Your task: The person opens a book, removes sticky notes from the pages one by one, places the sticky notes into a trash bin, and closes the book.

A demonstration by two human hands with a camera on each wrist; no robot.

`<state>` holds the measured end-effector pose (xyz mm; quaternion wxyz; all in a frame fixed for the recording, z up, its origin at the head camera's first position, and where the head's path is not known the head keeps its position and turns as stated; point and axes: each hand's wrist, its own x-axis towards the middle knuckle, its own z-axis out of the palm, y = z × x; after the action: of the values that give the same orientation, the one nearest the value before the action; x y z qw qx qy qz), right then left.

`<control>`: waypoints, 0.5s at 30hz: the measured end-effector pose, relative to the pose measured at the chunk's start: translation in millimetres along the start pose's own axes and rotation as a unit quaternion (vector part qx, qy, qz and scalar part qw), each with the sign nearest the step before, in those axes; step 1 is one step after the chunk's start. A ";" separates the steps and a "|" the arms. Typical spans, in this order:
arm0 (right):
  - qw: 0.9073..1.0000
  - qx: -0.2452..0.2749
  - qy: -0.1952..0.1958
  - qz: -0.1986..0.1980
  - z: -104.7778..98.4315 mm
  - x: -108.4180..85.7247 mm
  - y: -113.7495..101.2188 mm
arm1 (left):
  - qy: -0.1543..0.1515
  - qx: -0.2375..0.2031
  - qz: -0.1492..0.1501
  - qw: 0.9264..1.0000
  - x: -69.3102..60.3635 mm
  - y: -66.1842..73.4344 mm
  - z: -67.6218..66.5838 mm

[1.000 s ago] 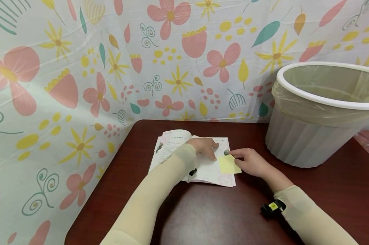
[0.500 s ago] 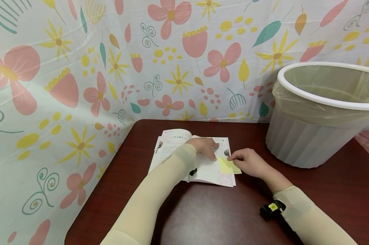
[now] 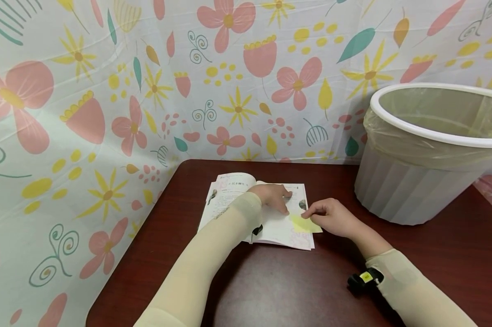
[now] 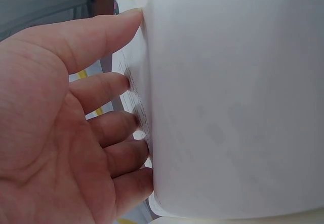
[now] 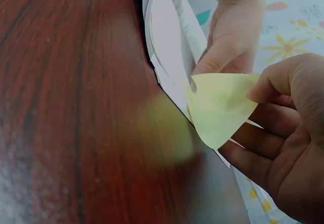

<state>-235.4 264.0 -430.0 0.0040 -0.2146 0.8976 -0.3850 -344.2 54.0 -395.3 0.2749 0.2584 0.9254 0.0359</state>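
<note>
An open book (image 3: 229,196) with printed pages lies on the dark red-brown table. My left hand (image 3: 273,196) presses on its right page with the fingers spread; in the left wrist view the fingertips of that hand (image 4: 66,117) touch the paper. Between thumb and finger, my right hand (image 3: 331,217) pinches the upper right part of a yellow sticky note (image 3: 305,224) over the right page's outer edge. In the right wrist view the sticky note (image 5: 223,107) bends up from the page, and the other fingers of my right hand (image 5: 298,133) are partly behind it.
A grey waste bin (image 3: 409,181) with a white rim and a plastic liner stands on the table at the right. Behind the table hangs a flower-patterned cloth (image 3: 180,91). A small black device (image 3: 364,279) is at my right wrist.
My right hand's fingertips have come down from above the sticky note onto it, and its upper part now bends up. My left hand has stayed in place on the page.
</note>
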 end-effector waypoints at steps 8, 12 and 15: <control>0.999 0.044 -0.014 -0.010 -0.6 -0.1 1.8 | 0.009 -0.008 0.010 1.000 0.5 -2.3 1.9; 0.997 0.066 -0.026 -0.009 -1.0 0.0 -0.1 | 0.018 -0.008 0.011 1.000 1.1 -2.4 2.9; 0.996 0.075 -0.037 -0.008 -1.3 -0.7 -3.1 | 0.022 -0.006 0.009 1.000 1.1 -2.4 3.5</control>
<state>-233.8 263.2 -427.0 0.0503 -0.2345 0.8637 -0.4433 -344.2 52.2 -399.3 0.2562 0.2642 0.9285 0.0500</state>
